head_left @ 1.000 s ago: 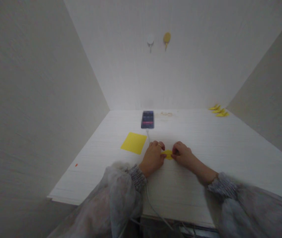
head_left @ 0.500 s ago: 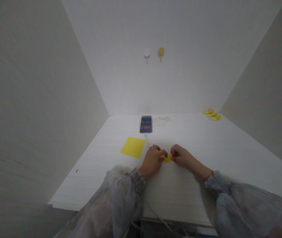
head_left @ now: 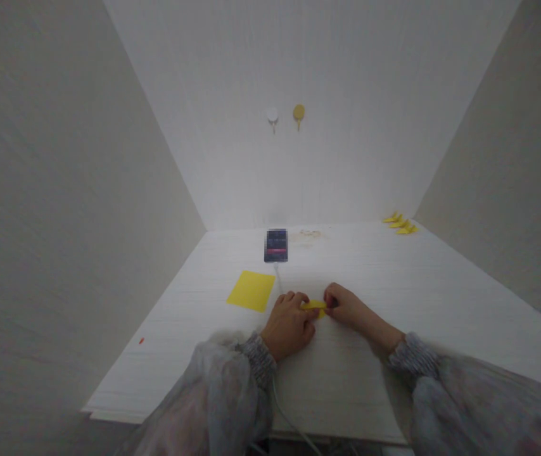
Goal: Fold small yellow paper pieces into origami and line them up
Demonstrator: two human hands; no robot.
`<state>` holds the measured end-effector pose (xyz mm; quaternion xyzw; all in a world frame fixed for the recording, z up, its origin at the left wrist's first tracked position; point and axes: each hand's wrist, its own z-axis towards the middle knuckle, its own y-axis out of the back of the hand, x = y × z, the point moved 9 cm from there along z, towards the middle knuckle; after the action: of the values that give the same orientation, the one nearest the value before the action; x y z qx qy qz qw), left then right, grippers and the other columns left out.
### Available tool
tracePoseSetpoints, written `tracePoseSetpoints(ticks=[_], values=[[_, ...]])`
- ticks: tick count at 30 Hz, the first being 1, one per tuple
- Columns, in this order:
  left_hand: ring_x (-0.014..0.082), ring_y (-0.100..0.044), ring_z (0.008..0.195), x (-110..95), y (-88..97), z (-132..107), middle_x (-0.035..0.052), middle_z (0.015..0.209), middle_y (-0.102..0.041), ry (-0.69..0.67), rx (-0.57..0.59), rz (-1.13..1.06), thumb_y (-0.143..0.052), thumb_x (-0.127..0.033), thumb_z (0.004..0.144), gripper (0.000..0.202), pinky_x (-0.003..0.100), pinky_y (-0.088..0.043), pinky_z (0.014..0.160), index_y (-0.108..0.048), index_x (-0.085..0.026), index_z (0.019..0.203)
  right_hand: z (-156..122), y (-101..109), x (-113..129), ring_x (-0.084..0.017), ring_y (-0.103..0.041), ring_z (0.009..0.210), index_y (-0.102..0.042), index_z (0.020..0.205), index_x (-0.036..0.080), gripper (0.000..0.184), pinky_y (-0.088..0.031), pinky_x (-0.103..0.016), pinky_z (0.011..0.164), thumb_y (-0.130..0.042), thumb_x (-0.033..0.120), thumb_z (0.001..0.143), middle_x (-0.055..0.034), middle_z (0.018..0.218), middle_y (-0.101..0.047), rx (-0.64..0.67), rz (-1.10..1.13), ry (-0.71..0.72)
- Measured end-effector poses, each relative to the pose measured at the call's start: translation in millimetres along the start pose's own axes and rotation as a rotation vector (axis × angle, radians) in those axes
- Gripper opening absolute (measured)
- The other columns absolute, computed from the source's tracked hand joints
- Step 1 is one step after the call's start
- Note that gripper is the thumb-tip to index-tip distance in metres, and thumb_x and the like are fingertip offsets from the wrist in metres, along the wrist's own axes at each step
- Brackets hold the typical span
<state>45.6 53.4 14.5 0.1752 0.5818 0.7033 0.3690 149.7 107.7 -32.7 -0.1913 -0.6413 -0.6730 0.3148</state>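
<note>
Both hands pinch 1 small folded yellow paper (head_left: 315,307), lying on the table (head_left: 441,297) front of centre.

Near to far: 1 cable (head_left: 286,411) comes over the front edge and runs under the left hand (head_left: 289,323). The left hand is clenched on the paper's left end and the right hand (head_left: 345,308) on its right end. 1 red speck (head_left: 142,341) lies by the left edge. 1 flat yellow sheet (head_left: 251,291) lies just past the left hand, apart from it. 1 phone (head_left: 276,246) sits near the back wall. The folded yellow pieces (head_left: 398,223) in the far right corner number at least 3, too small for an exact count. 2 hooks (head_left: 285,114) hang on the back wall. Walls close the left, back and right sides; only the front edge is open. The widest open surface is right of the right hand.
</note>
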Motion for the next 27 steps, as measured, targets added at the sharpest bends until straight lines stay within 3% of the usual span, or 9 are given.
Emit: tracePoseSetpoints(ticks=[4, 10, 19, 22, 25, 27], values=[[0.0204, -0.041, 0.091, 1, -0.2, 0, 0.0049, 0.101, -0.047, 0.004, 0.006, 0.009, -0.051, -0.026, 0.069, 0.03, 0.037, -0.035, 0.08, -0.058, -0.028, 0.098, -1, 0, 0, -0.012, -0.043, 0.063, -0.038, 0.052, 0.018, 0.019, -0.036, -0.023, 0.058, -0.051, 0.005, 0.053, 0.0007, 0.067, -0.048, 0.013, 0.012, 0.012], [0.0177, -0.044, 0.089, 2, 2.4, -1, 0.004, 0.098, -0.051, -0.024, -0.028, 0.009, -0.043, -0.031, 0.077, 0.024, 0.035, -0.035, 0.079, -0.061, -0.026, 0.092, -3, 4, 3, -0.012, -0.043, 0.062, -0.04, 0.054, 0.018, 0.017, -0.036, -0.023, 0.058, -0.051, 0.004, 0.053, 0.0008, 0.066, -0.048, 0.016, 0.019, 0.042], [0.0158, -0.047, 0.087, -2, 7.2, 1, 0.0043, 0.097, -0.056, -0.066, -0.076, 0.045, -0.041, -0.025, 0.079, 0.024, 0.034, -0.035, 0.081, -0.064, -0.02, 0.078, -6, 7, 6, -0.012, -0.044, 0.061, -0.046, 0.06, 0.017, 0.014, -0.037, -0.024, 0.057, -0.05, 0.004, 0.057, 0.0006, 0.066, -0.048, -0.005, 0.004, 0.086], [0.0164, -0.047, 0.089, -8, 9.0, 2, 0.0046, 0.099, -0.056, -0.109, -0.068, 0.024, -0.042, -0.022, 0.078, 0.021, 0.033, -0.035, 0.083, -0.063, -0.018, 0.077, -13, 12, 23, -0.013, -0.046, 0.064, -0.048, 0.063, 0.017, 0.014, -0.039, -0.024, 0.059, -0.049, 0.003, 0.061, -0.0005, 0.069, -0.049, -0.021, -0.056, 0.211], [0.0142, -0.049, 0.083, -12, 3.1, 2, 0.0037, 0.088, -0.06, -0.162, -0.018, -0.042, -0.041, -0.017, 0.077, 0.02, 0.03, -0.036, 0.082, -0.062, -0.016, 0.076, -29, 13, 53, -0.015, -0.048, 0.077, -0.055, 0.07, 0.017, 0.015, -0.038, -0.028, 0.07, -0.044, 0.006, 0.073, -0.0043, 0.08, -0.054, 0.021, -0.17, 0.475], [0.0129, -0.051, 0.08, -10, 0.0, 2, 0.0035, 0.085, -0.061, -0.158, -0.014, -0.083, -0.039, -0.015, 0.077, 0.023, 0.028, -0.037, 0.083, -0.062, -0.016, 0.076, -37, 12, 64, -0.016, -0.049, 0.077, -0.058, 0.073, 0.017, 0.018, -0.038, -0.029, 0.071, -0.043, 0.008, 0.077, -0.005, 0.08, -0.056, 0.065, -0.279, 0.577]])
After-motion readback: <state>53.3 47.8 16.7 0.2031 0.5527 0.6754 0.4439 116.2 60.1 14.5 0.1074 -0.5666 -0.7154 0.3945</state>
